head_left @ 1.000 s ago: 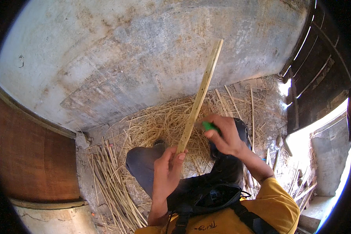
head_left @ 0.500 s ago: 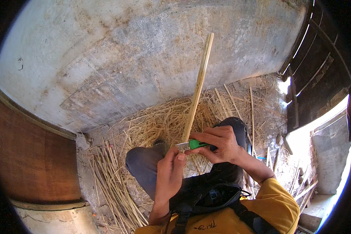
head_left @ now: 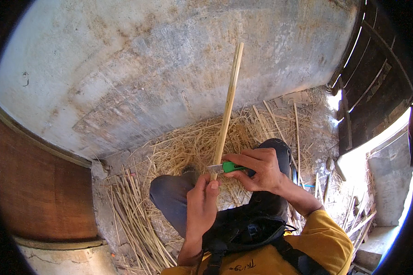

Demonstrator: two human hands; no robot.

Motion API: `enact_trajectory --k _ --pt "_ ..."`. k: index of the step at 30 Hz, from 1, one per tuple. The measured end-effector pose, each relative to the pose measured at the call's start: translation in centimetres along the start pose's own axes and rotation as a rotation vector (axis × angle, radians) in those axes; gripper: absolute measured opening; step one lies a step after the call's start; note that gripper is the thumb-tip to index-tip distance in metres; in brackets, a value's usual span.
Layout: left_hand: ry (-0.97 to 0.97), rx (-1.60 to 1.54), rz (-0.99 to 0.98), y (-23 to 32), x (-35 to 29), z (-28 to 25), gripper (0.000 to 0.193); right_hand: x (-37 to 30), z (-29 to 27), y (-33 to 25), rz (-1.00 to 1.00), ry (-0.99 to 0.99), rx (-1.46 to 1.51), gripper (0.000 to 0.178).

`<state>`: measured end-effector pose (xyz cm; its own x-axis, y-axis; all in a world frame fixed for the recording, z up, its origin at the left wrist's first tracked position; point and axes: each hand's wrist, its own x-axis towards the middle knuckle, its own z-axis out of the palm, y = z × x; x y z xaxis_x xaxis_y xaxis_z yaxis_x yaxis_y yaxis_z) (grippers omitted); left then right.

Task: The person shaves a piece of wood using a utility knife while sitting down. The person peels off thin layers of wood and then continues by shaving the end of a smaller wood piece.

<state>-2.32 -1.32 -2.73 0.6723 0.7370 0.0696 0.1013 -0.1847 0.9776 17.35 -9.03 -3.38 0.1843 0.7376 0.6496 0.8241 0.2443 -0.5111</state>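
A long, pale bamboo strip (head_left: 229,107) rises from my hands toward the wall, its near end pinched between the thumb and fingers of my left hand (head_left: 203,198). My right hand (head_left: 262,170) is closed around a green-handled utility knife (head_left: 231,167). The knife's short metal blade lies across the strip, just above my left fingertips. Both hands are close together over my lap, between my dark-trousered knees. Part of the knife's handle is hidden by my right fingers.
Shavings (head_left: 183,142) cover the floor ahead of me. A pile of thin strips (head_left: 135,215) lies at the left, near a brown wooden panel (head_left: 39,183). A stained wall (head_left: 160,68) stands ahead. Further sticks (head_left: 362,220) lie at the right by a bright opening.
The strip's far end has swung slightly left and down. More of the blade now shows across the strip, and its near end now shows between my left fingers. Both hands keep their grip.
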Motion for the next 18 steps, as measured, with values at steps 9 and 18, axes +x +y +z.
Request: enact_trajectory --k 9,18 --pt "-0.061 0.074 -0.076 -1.3 -1.9 0.3 0.030 1.5 -1.6 2.2 0.261 0.222 0.047 0.034" --pt "-0.026 -0.025 -0.066 -1.6 -2.0 -0.6 0.033 3.9 -1.6 3.9 0.129 0.132 0.061 0.032"
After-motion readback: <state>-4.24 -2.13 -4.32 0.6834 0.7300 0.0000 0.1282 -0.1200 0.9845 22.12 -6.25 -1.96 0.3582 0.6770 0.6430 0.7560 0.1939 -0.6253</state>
